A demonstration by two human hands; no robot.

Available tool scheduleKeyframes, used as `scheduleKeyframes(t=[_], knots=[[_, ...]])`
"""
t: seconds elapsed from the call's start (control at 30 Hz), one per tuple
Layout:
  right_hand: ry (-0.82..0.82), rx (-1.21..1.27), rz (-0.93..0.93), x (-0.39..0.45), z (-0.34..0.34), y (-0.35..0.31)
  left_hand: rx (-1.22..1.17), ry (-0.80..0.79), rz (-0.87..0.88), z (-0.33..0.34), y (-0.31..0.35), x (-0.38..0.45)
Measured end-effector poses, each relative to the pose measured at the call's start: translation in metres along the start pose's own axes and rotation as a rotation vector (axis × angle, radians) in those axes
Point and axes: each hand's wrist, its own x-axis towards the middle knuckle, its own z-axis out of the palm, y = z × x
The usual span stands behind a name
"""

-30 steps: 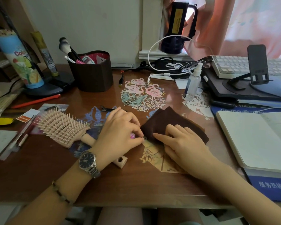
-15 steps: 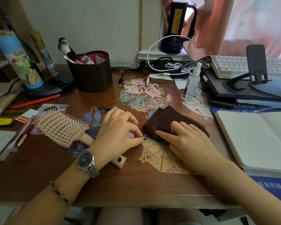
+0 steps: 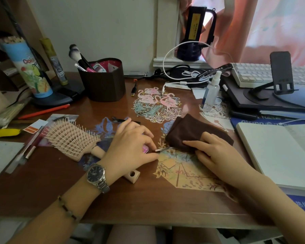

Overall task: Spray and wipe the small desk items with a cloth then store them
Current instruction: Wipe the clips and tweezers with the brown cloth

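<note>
A home study desk, probably in a bedroom. The wooden surface (image 3: 42, 187) carries a hairbrush (image 3: 69, 138), a brown holder with makeup brushes (image 3: 102, 81), a tube of coloured pencils (image 3: 30, 67), an open notebook (image 3: 280, 152), a keyboard (image 3: 253, 74) and a phone stand (image 3: 280, 74). Paper-cut flamingo art (image 3: 157, 103) lies under its glossy top, and a pink curtain (image 3: 253, 32) hangs behind.

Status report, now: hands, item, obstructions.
Left hand pinches small metal tool. Right hand presses brown cloth over its tip. Hairbrush beside left hand, not blocking.
</note>
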Motion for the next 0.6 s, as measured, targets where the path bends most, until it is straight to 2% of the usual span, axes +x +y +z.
scheduleKeyframes(t=[0.33, 0.47, 0.6], knots=[[-0.006, 0.081, 0.028, -0.0027, 0.0041, 0.0066, -0.030, 0.023, -0.001, -0.0040, 0.0057, 0.0022], [-0.004, 0.089, 0.034, -0.0032, 0.0043, 0.0067, -0.150, 0.065, -0.041, -0.0061, 0.0043, 0.0030], [0.004, 0.098, 0.037, -0.0035, 0.0046, 0.0073, -0.330, 0.022, -0.134, -0.0099, 0.0067, 0.0033]])
